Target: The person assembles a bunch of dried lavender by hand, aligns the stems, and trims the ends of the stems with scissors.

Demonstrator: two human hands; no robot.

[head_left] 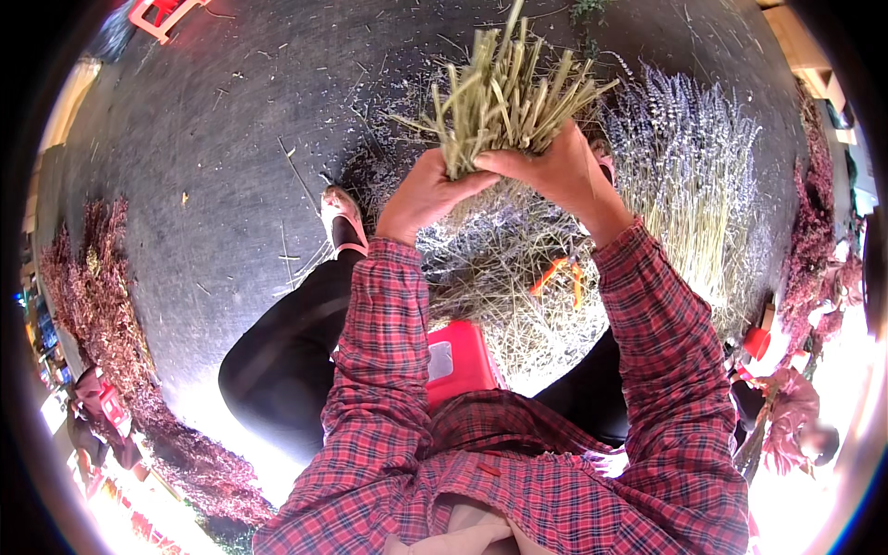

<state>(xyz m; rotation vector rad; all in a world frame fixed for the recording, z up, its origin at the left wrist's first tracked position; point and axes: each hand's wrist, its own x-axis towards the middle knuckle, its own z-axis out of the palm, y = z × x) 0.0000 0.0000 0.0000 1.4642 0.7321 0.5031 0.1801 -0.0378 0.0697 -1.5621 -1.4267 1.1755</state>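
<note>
A thick bundle of dried stems [509, 97] is held up in front of me, its cut ends pointing up and away. My left hand [435, 192] grips it from the left and my right hand [555, 176] from the right, with the thumbs close together on the near side. The lower part of the bundle is hidden behind my hands. Below them, loose stalks and trimmings [518, 250] lie between my legs. Orange-handled scissors or shears [555, 276] rest on those stalks; their blades cannot be made out.
Dried lavender [684, 148] is spread on the floor to the right. Reddish dried plants lie in heaps at the left [111, 296] and far right [809, 222]. A red stool [453, 361] is under me, another red stool [166, 14] at the upper left. A person [791, 421] sits at lower right.
</note>
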